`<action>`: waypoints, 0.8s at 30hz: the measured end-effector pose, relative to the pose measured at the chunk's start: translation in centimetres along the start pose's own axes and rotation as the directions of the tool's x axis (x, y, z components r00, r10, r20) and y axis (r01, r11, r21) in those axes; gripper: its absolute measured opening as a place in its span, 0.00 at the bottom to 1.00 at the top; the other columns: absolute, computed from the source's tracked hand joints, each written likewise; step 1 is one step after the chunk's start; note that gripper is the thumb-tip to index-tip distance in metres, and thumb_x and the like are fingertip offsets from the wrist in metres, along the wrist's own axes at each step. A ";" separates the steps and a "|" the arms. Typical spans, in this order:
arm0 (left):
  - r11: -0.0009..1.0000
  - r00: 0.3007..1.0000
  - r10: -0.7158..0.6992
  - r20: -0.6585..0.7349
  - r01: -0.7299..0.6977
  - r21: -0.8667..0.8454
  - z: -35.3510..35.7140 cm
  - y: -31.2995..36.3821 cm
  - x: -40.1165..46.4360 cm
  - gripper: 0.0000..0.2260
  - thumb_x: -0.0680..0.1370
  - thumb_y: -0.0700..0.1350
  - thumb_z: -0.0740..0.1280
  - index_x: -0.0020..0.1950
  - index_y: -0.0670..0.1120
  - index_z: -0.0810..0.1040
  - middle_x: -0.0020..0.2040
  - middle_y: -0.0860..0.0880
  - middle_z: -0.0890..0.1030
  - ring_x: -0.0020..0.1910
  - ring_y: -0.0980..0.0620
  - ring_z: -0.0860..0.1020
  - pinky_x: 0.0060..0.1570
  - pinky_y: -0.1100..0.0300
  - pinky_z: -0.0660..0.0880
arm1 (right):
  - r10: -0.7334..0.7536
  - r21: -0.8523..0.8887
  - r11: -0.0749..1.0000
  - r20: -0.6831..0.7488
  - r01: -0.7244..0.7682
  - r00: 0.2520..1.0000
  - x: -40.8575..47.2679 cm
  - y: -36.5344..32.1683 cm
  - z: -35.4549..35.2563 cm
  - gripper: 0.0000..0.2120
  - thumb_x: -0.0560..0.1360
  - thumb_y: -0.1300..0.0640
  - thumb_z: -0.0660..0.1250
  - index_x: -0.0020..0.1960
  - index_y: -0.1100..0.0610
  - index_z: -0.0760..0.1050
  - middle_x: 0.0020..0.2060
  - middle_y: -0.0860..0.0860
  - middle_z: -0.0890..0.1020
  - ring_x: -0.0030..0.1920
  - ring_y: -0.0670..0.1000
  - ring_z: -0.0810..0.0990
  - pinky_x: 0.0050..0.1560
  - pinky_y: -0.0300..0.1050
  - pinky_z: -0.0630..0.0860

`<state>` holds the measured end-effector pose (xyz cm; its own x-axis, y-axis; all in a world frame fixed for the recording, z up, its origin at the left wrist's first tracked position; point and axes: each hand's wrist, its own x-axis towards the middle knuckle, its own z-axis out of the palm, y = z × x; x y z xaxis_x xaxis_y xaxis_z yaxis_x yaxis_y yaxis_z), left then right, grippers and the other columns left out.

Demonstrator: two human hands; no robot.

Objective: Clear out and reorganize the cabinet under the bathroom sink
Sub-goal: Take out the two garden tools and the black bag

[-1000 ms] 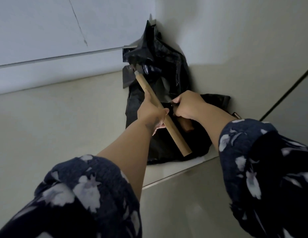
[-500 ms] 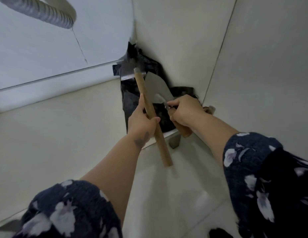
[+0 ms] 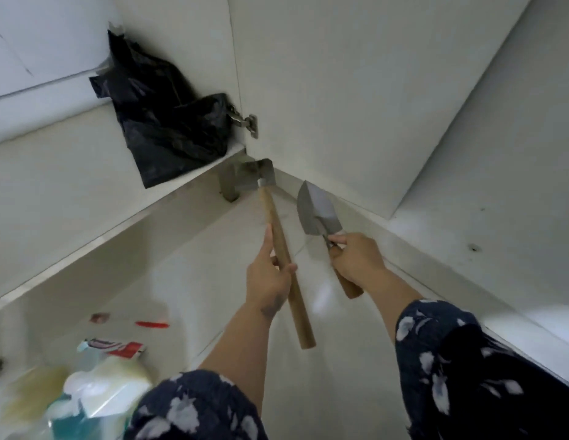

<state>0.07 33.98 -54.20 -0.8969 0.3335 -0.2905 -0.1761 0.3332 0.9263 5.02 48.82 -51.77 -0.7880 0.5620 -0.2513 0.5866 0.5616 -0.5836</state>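
I hold two garden tools, one in each hand. My left hand (image 3: pixel 267 277) grips the long round wooden handle of a small hoe (image 3: pixel 278 249) with a dull metal head. My right hand (image 3: pixel 356 257) is curled round the short wooden handle of a trowel (image 3: pixel 318 211) with a smooth pointed steel blade. One crumpled black plastic bag (image 3: pixel 168 122) sits on the white cabinet shelf (image 3: pixel 70 166), well apart from both tools.

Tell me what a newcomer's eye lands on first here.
Two wooden-handled garden tools held up mid-frame: the left hand grips a small metal hoe, the right hand a pointed metal trowel. Behind them, a crumpled black plastic bag sits in the cabinet's back corner, beside the door hinge.
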 end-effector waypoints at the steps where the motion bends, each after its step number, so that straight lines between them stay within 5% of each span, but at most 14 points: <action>1: 1.000 1.000 -0.013 0.022 0.013 -0.005 1.5 -1.2 -1.3 0.38 0.76 0.35 0.67 0.77 0.61 0.52 0.58 0.55 0.74 0.54 0.52 0.78 0.55 0.51 0.79 | 0.037 0.017 0.999 -0.002 -0.037 0.999 -1.3 2.2 0.2 0.16 0.78 0.59 0.61 0.63 0.53 0.77 0.62 0.55 0.79 0.58 0.57 0.79 0.61 0.46 0.75; 5: 0.997 0.990 -0.077 0.121 0.078 -0.002 7.7 -5.4 -5.7 0.37 0.76 0.34 0.66 0.76 0.61 0.53 0.61 0.53 0.75 0.52 0.53 0.77 0.44 0.62 0.79 | 0.187 0.014 0.982 -0.006 -0.187 0.982 -5.2 10.4 1.2 0.15 0.78 0.59 0.62 0.62 0.53 0.78 0.60 0.54 0.80 0.58 0.57 0.78 0.58 0.44 0.75; 10: 0.992 0.969 -0.118 0.216 0.106 0.066 13.6 -8.8 -8.2 0.37 0.76 0.36 0.66 0.77 0.60 0.53 0.68 0.47 0.74 0.63 0.45 0.76 0.58 0.46 0.77 | 0.285 0.024 0.958 -0.016 -0.285 0.958 -6.8 18.4 2.5 0.15 0.78 0.57 0.62 0.62 0.56 0.78 0.60 0.56 0.80 0.59 0.58 0.78 0.57 0.44 0.74; 16: 0.986 0.944 -0.138 0.299 0.102 0.135 17.9 -10.9 -7.5 0.36 0.77 0.36 0.66 0.77 0.59 0.53 0.66 0.49 0.75 0.57 0.51 0.77 0.55 0.57 0.78 | 0.334 0.043 0.942 -0.039 -0.332 0.942 -5.8 23.9 3.8 0.14 0.78 0.59 0.60 0.61 0.57 0.79 0.57 0.57 0.81 0.56 0.59 0.79 0.54 0.43 0.74; 24: 0.983 0.932 -0.156 0.326 0.115 0.142 21.5 -12.7 -4.7 0.37 0.77 0.35 0.66 0.76 0.61 0.52 0.63 0.46 0.78 0.58 0.48 0.78 0.58 0.52 0.78 | 0.397 0.096 0.916 -0.069 -0.390 0.915 -3.9 27.4 6.1 0.15 0.79 0.63 0.56 0.55 0.61 0.81 0.53 0.58 0.82 0.52 0.57 0.79 0.51 0.42 0.74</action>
<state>15.27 47.17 -69.72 -0.6763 0.5465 -0.4940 -0.2190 0.4911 0.8431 23.04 58.32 -71.45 -0.4752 0.7794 -0.4083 0.8268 0.2368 -0.5102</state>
